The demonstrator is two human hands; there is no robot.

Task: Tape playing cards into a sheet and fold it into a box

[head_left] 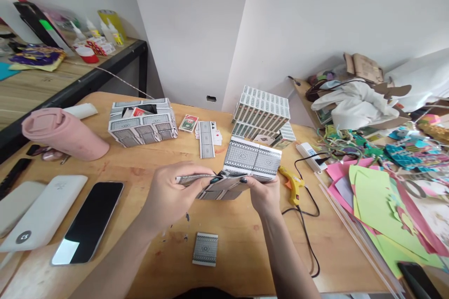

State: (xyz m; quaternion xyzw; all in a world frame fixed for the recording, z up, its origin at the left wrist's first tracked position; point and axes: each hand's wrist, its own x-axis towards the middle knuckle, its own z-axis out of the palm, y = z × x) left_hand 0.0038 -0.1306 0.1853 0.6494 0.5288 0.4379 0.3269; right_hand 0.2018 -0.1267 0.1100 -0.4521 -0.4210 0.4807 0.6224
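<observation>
Between my hands, above the table, is a structure of folded playing cards with grey patterned backs. My left hand pinches a card flap on its left side, thumb in front. My right hand grips its right side, thumb on the near face. A single folded card lies on the table below. Farther back are a box made of folded cards, a red and green card pack, loose playing cards and a stack of card boxes.
A yellow glue gun with a black cable lies to the right, near a white power strip. On the left are a pink tumbler, a phone and a white power bank. Coloured paper covers the right side.
</observation>
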